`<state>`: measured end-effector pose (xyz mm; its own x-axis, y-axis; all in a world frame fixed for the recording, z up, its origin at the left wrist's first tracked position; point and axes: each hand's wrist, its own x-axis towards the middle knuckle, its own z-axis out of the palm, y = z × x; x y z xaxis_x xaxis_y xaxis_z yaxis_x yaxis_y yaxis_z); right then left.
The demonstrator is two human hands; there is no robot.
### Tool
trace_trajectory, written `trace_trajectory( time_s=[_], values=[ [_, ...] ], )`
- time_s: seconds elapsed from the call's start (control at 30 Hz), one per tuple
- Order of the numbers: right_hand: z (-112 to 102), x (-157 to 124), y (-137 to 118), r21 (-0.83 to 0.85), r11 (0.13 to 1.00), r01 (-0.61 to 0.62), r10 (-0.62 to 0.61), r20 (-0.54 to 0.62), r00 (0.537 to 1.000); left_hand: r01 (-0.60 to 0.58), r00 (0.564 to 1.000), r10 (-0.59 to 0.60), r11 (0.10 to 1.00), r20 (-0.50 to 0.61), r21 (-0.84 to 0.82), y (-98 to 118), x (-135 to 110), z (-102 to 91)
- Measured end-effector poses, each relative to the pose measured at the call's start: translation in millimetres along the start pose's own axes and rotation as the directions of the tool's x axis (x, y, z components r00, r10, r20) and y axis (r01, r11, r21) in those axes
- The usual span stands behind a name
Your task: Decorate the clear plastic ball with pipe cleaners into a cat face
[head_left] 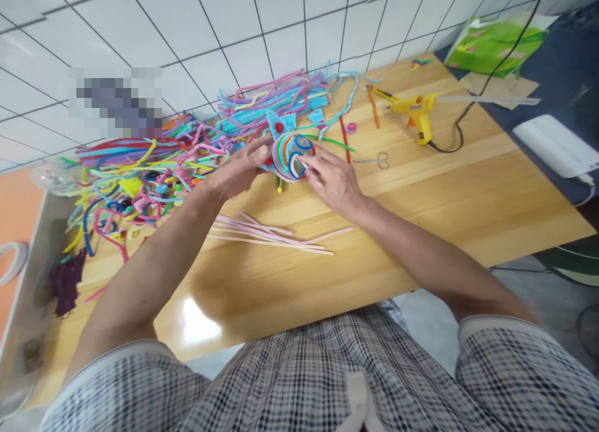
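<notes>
A rounded craft piece wound with striped, colourful pipe cleaners is held above the table. Two grey circles ringed in dark blue sit on its right side, and a light blue ear-like part with a red dot sticks up from it. My left hand is closed around its left side. The fingertips of my right hand are pinched together at the lower blue ring, by a white crescent. Whatever lies between those fingertips is too small to make out. Several pale pink pipe cleaners lie on the table below.
Heaps of pipe cleaners lie along the tiled wall and to the left. Small scissors and a yellow glue gun with a black cord are on the right. Beyond the table's right edge sits a white box-shaped device.
</notes>
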<state>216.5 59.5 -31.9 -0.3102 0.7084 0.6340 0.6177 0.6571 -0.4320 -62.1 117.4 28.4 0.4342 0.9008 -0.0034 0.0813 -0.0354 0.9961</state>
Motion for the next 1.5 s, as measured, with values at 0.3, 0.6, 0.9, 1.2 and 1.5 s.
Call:
trace_trajectory(
  time_s=[0.3, 0.6, 0.9, 1.2, 1.5],
  values=[
    [-0.4, 1.2, -2.0, 0.006, 1.000, 0.001, -0.001, -0.010, 1.000, -0.124, 0.991, 0.122, 0.992, -0.059, -0.034, -10.5, -8.5, 44.6],
    [-1.1, -0.5, -3.6, 0.002, 0.999, -0.051, 0.051, 0.014, 0.999, -0.156, 0.896, 0.162, 0.987, -0.414, 0.049, -42.0, 10.1, 73.4],
    [-6.0, -3.6, 1.7, 0.051, 0.997, -0.051, 0.053, -0.048, 0.997, -0.160, 0.849, 0.187, 0.982, -0.495, 0.096, -51.4, 16.3, 77.3],
    [-6.8, -9.0, -0.2, -0.074, 0.997, -0.026, 0.024, -0.020, 1.000, -0.181, 0.778, 0.235, 0.972, -0.583, 0.151, -61.4, 22.2, 81.3],
    [-3.6, -16.0, -12.0, -0.083, 0.995, -0.047, 0.048, 0.002, 0.999, -0.160, 0.786, 0.206, 0.978, -0.583, 0.131, -56.8, 18.0, 86.3]
  ],
)
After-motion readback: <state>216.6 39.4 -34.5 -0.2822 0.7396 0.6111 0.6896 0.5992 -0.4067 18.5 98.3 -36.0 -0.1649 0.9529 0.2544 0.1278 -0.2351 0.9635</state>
